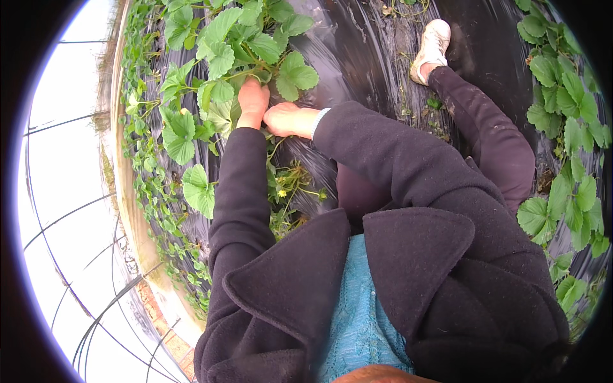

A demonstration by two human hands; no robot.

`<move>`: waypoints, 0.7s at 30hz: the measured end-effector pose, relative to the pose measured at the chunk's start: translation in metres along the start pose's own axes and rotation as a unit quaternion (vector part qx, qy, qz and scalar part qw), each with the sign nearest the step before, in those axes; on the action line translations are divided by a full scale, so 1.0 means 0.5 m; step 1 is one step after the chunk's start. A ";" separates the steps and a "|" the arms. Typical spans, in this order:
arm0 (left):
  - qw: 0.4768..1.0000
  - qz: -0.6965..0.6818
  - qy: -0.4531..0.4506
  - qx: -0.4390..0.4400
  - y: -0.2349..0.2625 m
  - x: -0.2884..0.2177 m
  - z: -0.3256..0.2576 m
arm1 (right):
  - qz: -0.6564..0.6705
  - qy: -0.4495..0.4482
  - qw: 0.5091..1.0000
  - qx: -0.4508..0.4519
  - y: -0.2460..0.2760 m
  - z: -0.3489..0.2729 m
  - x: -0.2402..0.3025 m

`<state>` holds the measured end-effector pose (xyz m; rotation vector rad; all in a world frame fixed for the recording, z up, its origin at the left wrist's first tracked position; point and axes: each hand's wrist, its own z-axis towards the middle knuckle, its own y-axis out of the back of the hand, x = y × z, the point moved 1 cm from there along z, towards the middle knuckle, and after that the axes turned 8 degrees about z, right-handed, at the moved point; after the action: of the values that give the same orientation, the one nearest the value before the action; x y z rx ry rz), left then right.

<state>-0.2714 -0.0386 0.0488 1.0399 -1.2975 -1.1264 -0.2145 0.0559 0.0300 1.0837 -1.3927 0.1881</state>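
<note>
A leafy strawberry plant (220, 54) grows out of black plastic sheeting in front of me. My left hand (253, 97) reaches in at its base, and the leaves and stems cover its fingers. Just to the right, my right hand (285, 120) is close against the left one, low by the sheeting. Its fingers look curled in, and whatever they hold, if anything, is hidden. Broad green leaves (296, 75) hang just above both hands. Below them, a small weedy plant with a yellow flower (281, 193) pokes up beside my left sleeve.
Black plastic sheeting (341, 45) covers the raised bed and the furrow. My leg stretches to the right, ending in a white shoe (434, 46). Another row of strawberry plants (562, 96) runs along the right. At the left are a pale film wall and thin curved rods (67, 284).
</note>
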 end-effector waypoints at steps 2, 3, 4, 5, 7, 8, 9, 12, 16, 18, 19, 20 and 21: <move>0.998 0.034 0.000 0.057 -0.015 0.002 0.005 | -0.012 0.012 1.000 0.000 0.004 -0.004 0.002; 0.998 0.021 0.033 0.040 -0.024 0.003 0.000 | -0.017 0.011 1.000 0.006 0.006 -0.006 0.003; 0.998 0.054 -0.036 -0.010 -0.026 0.004 0.005 | -0.012 0.016 1.000 0.003 0.008 -0.008 0.004; 0.989 0.086 -0.105 -0.058 -0.030 0.005 0.007 | -0.007 0.015 1.000 0.008 0.010 -0.009 0.004; 0.947 0.137 -0.197 -0.215 -0.035 0.007 0.010 | 0.009 0.001 1.000 0.002 0.013 -0.011 0.004; 0.964 0.118 -0.167 -0.167 -0.040 0.013 0.012 | 0.008 0.004 1.000 0.006 0.014 -0.012 0.003; 0.979 0.106 -0.135 -0.112 -0.045 0.017 0.014 | 0.006 0.006 1.000 0.008 0.014 -0.011 0.002; 0.975 0.122 -0.166 -0.085 -0.045 0.021 0.006 | 0.010 -0.004 1.000 0.018 0.014 -0.010 -0.002; 0.992 0.098 -0.073 0.036 -0.032 0.010 0.009 | 0.012 0.008 1.000 -0.005 0.013 -0.012 -0.004; 0.994 0.054 -0.021 0.091 -0.023 0.002 0.023 | 0.021 0.014 1.000 -0.002 0.015 -0.014 -0.006; 0.993 0.029 -0.005 0.115 -0.020 -0.002 0.034 | 0.020 0.013 1.000 0.001 0.016 -0.014 -0.007; 0.992 -0.004 0.003 0.130 -0.020 -0.007 0.040 | 0.027 0.011 1.000 -0.003 0.017 -0.015 -0.008; 0.985 -0.005 -0.015 0.173 -0.012 -0.007 0.056 | 0.035 0.013 0.999 -0.012 0.019 -0.015 -0.009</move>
<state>-0.2997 -0.0350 0.0429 1.2870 -1.5496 -0.9457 -0.2170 0.0683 0.0322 1.0103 -1.4081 0.2361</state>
